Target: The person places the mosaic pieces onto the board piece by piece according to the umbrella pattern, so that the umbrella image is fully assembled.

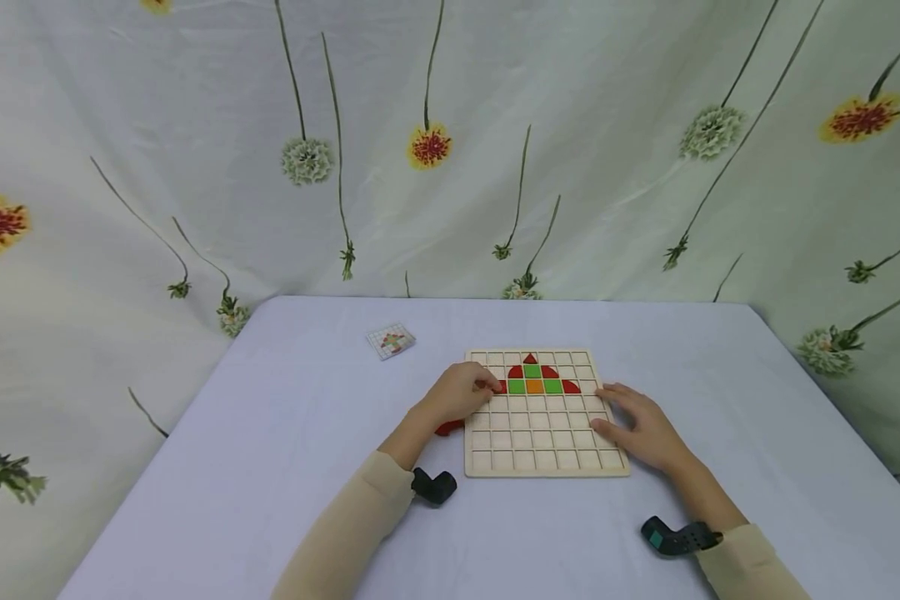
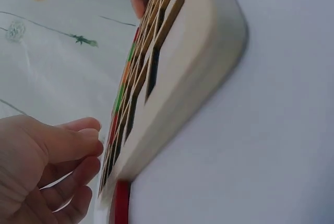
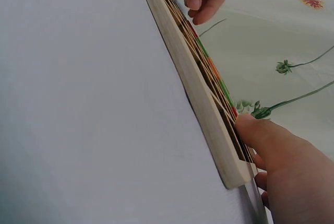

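A pale wooden grid board (image 1: 543, 461) lies flat on the table. Set in its upper squares is a stepped pattern: a red triangle (image 1: 530, 359) on top, red curved pieces at the sides, green squares (image 1: 553, 386) and an orange square (image 1: 534, 387). My left hand (image 1: 461, 392) is over the board's left side, fingertips right at the red piece (image 1: 503, 387) at the row's left end; its fingers are bent loosely, thumb near index. My right hand (image 1: 640, 425) rests on the board's right edge, thumb (image 3: 248, 125) on top, fingers spread.
Several red pieces (image 1: 450, 427) lie beside the board's left edge, partly hidden by my left wrist. A small card (image 1: 391, 341) printed with a similar grid pattern lies farther back on the left. The white-covered table (image 1: 330, 400) meets a flowered cloth (image 1: 615, 217) behind.
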Demonstrator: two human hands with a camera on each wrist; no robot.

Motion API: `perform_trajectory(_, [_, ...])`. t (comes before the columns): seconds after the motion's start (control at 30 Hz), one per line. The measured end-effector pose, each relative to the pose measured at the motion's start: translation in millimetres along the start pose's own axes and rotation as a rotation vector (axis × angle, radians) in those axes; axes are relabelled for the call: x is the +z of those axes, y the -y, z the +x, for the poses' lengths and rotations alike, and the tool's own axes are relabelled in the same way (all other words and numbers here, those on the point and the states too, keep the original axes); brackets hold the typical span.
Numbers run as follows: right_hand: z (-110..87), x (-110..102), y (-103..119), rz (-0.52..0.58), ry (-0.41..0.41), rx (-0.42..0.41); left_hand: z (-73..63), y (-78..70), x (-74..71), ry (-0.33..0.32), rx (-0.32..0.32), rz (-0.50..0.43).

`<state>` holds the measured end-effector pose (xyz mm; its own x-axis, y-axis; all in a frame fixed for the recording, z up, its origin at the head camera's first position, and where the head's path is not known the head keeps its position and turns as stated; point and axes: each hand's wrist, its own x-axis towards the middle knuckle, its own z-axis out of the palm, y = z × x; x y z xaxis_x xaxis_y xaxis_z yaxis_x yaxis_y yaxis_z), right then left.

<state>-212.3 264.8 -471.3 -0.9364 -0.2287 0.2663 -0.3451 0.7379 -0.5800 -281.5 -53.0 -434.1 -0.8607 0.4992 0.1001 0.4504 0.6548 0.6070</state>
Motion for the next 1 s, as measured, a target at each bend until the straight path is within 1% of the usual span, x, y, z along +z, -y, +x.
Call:
perform_trajectory(0.1, [-0.2,-0.6,-0.5,-0.001,-0.004,-0.001,-8.4,9.1,-5.6,-0.017,-0.019,0.025])
perform_trajectory(0.23, [-0.3,-0.3,-2.1,0.003,-0.002,-0.002,-20.8,18.4,-14.5,-0.033,-0.067,0.025])
perform_trajectory(0.43, [-0.8,0.2,-3.6,0.013,0.0,0.002,-37.6,28.3,-28.7,-0.059,-0.135,0.013])
perform_trajectory(0.57, [-0.9,0.2,-3.0,0.021,0.001,-0.003,-46.1,34.8,-34.7,-0.063,-0.173,0.021])
perform_trajectory(0.67, [-0.8,-0.4,-2.1,0.025,-0.003,-0.011,-50.1,39.6,-36.5,-0.062,-0.177,0.037])
perform_trajectory(0.77, [-0.6,-0.3,-2.0,0.024,-0.004,-0.012,-54.1,41.3,-38.4,-0.054,-0.184,0.042])
perform_trajectory(0.9, [-0.4,0.7,-2.0,0.021,0.0,-0.008,-59.6,42.1,-40.0,-0.036,-0.203,0.021])
perform_trajectory(1.0, [0.2,0.9,-1.4,0.022,0.001,-0.009,-62.0,43.7,-40.4,-0.03,-0.203,0.001])
